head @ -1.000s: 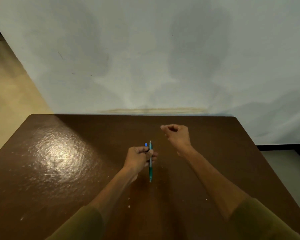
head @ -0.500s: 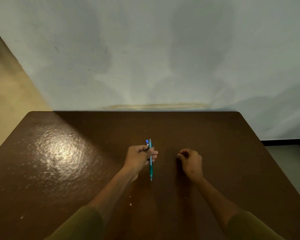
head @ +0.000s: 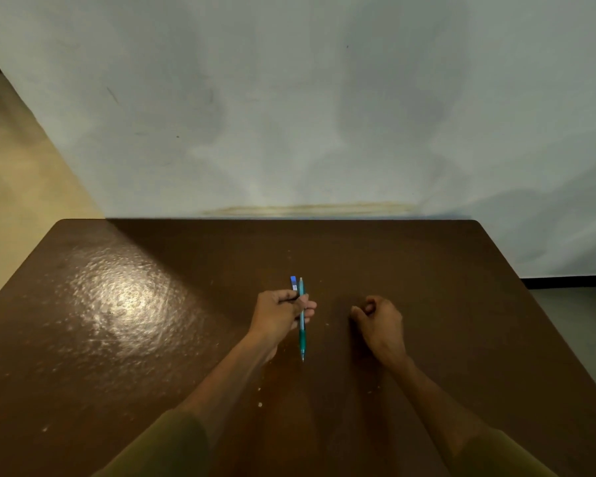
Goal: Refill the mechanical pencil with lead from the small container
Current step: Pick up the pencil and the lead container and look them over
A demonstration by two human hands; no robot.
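My left hand [head: 279,313] holds a teal mechanical pencil [head: 302,333] above the brown table [head: 117,339], its tip pointing toward me. The same hand also grips a small blue lead container [head: 293,283], whose end sticks out beside the pencil's far end. My right hand [head: 381,323] rests on the table to the right of the pencil, fingers curled in; whether anything small is pinched between them is hidden.
The table's far edge [head: 289,220] meets a pale wall. A glossy light patch [head: 117,297] lies on the left of the tabletop. Small white specks [head: 259,404] dot the surface near me. Floor shows past the right edge [head: 572,304].
My right hand came down from its raised spot beyond the pencil and settled on the table to the right. The left hand stayed put with pencil and container.
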